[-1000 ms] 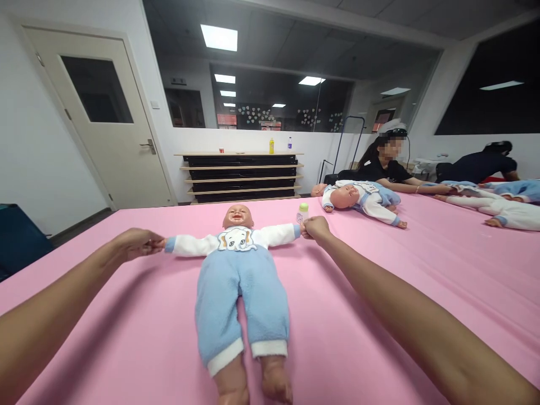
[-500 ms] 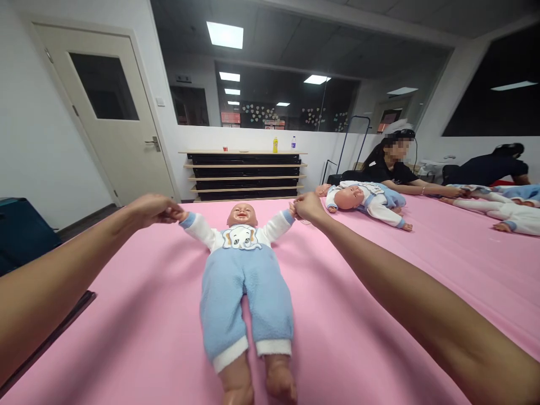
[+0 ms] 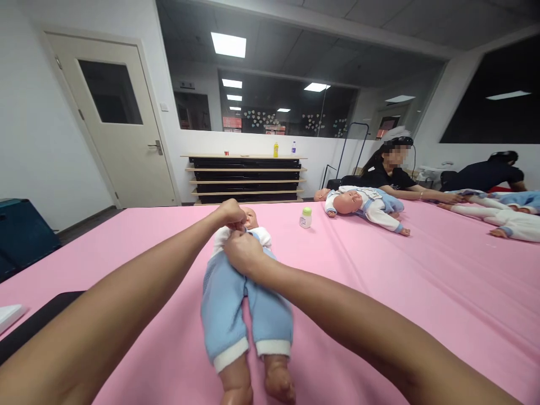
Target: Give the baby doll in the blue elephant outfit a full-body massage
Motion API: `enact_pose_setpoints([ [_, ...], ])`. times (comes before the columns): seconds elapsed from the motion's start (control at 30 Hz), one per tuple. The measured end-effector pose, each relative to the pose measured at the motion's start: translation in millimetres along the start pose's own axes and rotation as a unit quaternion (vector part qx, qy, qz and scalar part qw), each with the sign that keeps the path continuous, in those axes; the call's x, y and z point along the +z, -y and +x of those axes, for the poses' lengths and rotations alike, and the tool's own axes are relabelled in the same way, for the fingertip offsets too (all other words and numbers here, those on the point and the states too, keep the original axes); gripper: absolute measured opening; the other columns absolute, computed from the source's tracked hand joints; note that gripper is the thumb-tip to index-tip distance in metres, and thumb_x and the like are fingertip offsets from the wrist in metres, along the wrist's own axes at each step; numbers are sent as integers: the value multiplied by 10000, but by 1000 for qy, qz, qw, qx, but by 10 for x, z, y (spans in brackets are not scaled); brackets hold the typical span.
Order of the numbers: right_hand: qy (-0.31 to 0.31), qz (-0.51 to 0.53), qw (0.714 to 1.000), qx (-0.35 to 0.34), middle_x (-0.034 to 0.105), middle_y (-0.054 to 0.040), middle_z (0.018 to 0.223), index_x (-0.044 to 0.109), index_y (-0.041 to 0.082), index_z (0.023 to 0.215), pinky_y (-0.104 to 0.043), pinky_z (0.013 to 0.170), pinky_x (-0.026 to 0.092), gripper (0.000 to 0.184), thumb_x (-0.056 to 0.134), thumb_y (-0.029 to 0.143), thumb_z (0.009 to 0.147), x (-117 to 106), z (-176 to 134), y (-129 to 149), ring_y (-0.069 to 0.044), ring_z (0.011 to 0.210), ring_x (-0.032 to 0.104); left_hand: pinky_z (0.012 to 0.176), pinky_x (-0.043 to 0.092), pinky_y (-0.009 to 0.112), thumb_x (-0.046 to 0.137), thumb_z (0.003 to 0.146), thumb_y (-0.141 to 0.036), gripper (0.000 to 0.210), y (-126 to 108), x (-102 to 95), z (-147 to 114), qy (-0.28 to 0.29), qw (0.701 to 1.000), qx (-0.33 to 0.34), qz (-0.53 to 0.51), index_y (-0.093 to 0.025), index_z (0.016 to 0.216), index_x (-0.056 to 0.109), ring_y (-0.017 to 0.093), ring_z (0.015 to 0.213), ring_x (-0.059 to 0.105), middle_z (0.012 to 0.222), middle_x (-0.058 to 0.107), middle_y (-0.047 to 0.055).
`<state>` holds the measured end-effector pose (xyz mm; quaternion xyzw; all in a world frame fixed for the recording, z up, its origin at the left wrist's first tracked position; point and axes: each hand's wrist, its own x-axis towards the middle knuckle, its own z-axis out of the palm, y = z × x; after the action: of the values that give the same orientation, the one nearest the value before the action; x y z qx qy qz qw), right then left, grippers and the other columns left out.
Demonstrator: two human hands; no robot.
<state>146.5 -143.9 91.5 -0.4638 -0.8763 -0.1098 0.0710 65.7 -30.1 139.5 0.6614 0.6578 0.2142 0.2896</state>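
Observation:
A baby doll (image 3: 247,304) in light-blue trousers and a white top lies on its back on the pink-covered table (image 3: 160,349), feet towards me. Over its chest my left hand (image 3: 230,214) and my right hand (image 3: 242,250) meet, the left just above the right. Both are closed round the doll's hands, its arms folded inward. My fingers and wrists cover the elephant patch and part of the doll's face. A small white bottle with a green cap (image 3: 306,218) stands beyond the doll, to its right.
To the right lie more dolls (image 3: 367,205), where a person in a black top (image 3: 392,174) reaches across; another person (image 3: 485,171) bends over farther right. A black mat (image 3: 42,320) with a white object (image 3: 12,316) sits at left. Shelves (image 3: 247,177) stand behind the table.
My hands have come inward from wide apart, bringing the doll's outstretched arms together over its chest. The bottle my right hand had covered now shows.

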Motion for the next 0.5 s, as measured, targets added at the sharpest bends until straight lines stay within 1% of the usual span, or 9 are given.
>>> enact_pose_setpoints([
  [0.1,-47,20,998,31,667,-244,1133,658,52,1137,-303,756,525,303,469,88,903,-177,46,-230,-255,952,689,506,520,281,698,507,-102,107,140,-315,4,-19,999,16,-27,-135,500,596,198,514,628,512,625,77],
  [0.2,-75,76,988,111,715,-171,1001,705,121,993,-266,730,489,204,547,137,864,-405,120,-681,-228,872,688,562,553,294,737,500,-113,136,370,-830,34,-56,994,22,-89,-110,596,641,198,560,643,550,641,72],
  [0.27,-115,115,968,189,721,-143,879,706,134,861,-256,690,461,125,589,176,844,-468,122,-1085,-219,807,676,616,576,311,752,502,-123,190,626,-1184,19,-80,989,4,-122,-86,666,663,209,605,660,575,655,77],
  [0.33,-144,172,945,239,708,-139,798,682,124,757,-249,652,449,114,651,217,816,-410,53,-1515,-211,762,662,673,595,333,762,503,-129,259,972,-1449,-41,-86,987,-17,-137,-63,737,676,222,662,679,629,684,92],
  [0.37,-144,219,924,277,693,-131,742,666,120,714,-242,629,448,139,682,228,800,-335,-9,-1717,-201,724,654,686,602,342,771,496,-130,280,1171,-1526,-84,-89,985,-33,-144,-58,747,671,222,665,679,631,684,89],
  [0.4,-134,285,888,335,670,-115,676,651,115,690,-231,598,448,157,707,228,785,-232,-85,-1898,-186,673,642,695,606,336,776,498,-136,284,1380,-1560,-132,-90,981,-54,-163,-64,748,664,211,667,677,630,684,78],
  [0.43,-118,361,835,398,642,-96,617,641,111,684,-222,564,448,167,722,224,777,-109,-171,-2052,-172,620,626,698,609,322,769,498,-129,286,1593,-1551,-182,-92,976,-76,-182,-76,758,661,199,677,677,646,691,68],
  [0.47,-116,427,768,462,616,-73,576,632,109,696,-217,535,454,155,737,201,762,30,-262,-2175,-161,574,610,694,611,311,752,500,-115,279,1801,-1503,-233,-90,973,-94,-192,-85,761,659,194,687,678,666,699,66],
  [0.5,-107,452,735,494,596,-54,553,625,106,725,-219,509,464,134,732,176,764,176,-354,-2265,-151,530,594,689,611,298,740,502,-108,262,1998,-1422,-284,-85,969,-112,-202,-96,750,655,189,695,680,686,707,67],
])
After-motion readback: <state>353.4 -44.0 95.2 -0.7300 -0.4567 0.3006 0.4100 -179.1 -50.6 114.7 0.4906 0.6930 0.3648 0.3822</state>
